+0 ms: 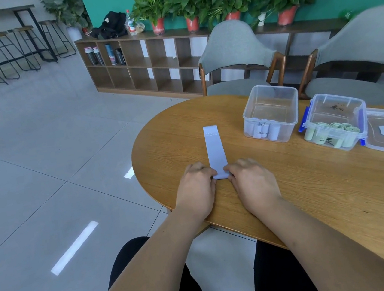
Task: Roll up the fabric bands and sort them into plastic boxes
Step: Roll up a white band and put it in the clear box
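Fabric band, near corners hidden under hands

The band I pinch is matt, smooth cloth. The table before me is smooth wood with a soft sheen. The open box and blue-clipped box are clear, glossy plastic. The floor tiles shine.

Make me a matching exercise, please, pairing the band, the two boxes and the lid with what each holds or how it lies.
1 band
2 clear box
3 blue-clip box
4 lid

A holds green rolls
B lies flat, right of the blue-clip box
C near end pinched by left hand and right hand
D holds pale rolls

Pairs: 1-C, 2-D, 3-A, 4-B
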Demonstrator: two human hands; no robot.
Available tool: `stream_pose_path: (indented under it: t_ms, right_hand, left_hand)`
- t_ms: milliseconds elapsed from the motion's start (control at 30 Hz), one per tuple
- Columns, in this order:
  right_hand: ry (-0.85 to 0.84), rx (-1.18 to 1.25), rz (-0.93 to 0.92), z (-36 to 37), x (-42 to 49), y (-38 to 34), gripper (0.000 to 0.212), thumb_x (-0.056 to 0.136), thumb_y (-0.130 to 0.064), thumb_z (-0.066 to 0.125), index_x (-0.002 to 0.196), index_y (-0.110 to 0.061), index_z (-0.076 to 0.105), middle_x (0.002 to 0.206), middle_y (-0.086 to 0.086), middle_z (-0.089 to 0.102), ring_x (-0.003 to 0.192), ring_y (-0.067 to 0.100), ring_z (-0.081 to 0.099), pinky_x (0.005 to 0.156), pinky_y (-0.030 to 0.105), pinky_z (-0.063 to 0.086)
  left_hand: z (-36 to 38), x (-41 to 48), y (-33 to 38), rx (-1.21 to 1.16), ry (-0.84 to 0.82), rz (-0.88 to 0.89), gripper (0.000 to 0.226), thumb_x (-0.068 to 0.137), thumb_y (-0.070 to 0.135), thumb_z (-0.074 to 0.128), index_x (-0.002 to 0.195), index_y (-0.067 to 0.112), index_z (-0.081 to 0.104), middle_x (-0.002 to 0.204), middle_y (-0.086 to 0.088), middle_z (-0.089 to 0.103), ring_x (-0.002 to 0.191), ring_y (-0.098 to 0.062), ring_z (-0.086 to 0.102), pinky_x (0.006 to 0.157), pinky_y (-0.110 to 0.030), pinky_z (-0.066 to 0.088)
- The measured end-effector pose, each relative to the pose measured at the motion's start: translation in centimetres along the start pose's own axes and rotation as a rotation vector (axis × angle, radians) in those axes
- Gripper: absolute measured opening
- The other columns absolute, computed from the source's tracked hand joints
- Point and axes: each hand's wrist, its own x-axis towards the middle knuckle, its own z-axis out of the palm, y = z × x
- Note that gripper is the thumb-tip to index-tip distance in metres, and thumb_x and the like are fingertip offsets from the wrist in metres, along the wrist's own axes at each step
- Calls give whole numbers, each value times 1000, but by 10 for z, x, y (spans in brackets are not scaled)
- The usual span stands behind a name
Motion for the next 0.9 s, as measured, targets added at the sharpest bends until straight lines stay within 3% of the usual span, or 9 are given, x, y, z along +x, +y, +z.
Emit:
stream_pose_path:
  t_ms: [167,367,767,900]
  right_hand:
    - [18,80,21,-7,1,2,9,99,-29,67,105,-29,74,100,-9,69,100,17,60,69,33,52]
    - [32,86,35,-4,2,1,14,99,-29,66,109,-28,77,104,-8,64,103,18,59,68,33,53]
    - [-96,49,55,-10,13,0,29,106,-25,55,130,-31,70,122,-5,64,116,19,59,80,34,53]
    - [-118,72,87,-9,17,2,29,105,-25,55,130,-32,69,123,-5,66,112,21,62,82,36,55]
  left_hand:
    - [0,1,0,-33,-9,-28,27,97,9,63,120,19,72,108,2,67,108,-19,57,88,-30,48]
    - [-3,5,2,-66,-15,-60,17,95,14,67,111,18,70,103,5,68,107,-18,57,89,-34,51]
    - [0,15,1,-9,-40,-107,20,99,13,61,111,19,75,105,0,68,104,-21,61,87,-38,55]
    - [-3,20,-1,-21,-61,-117,25,98,15,62,120,23,70,106,1,72,100,-20,66,85,-39,57]
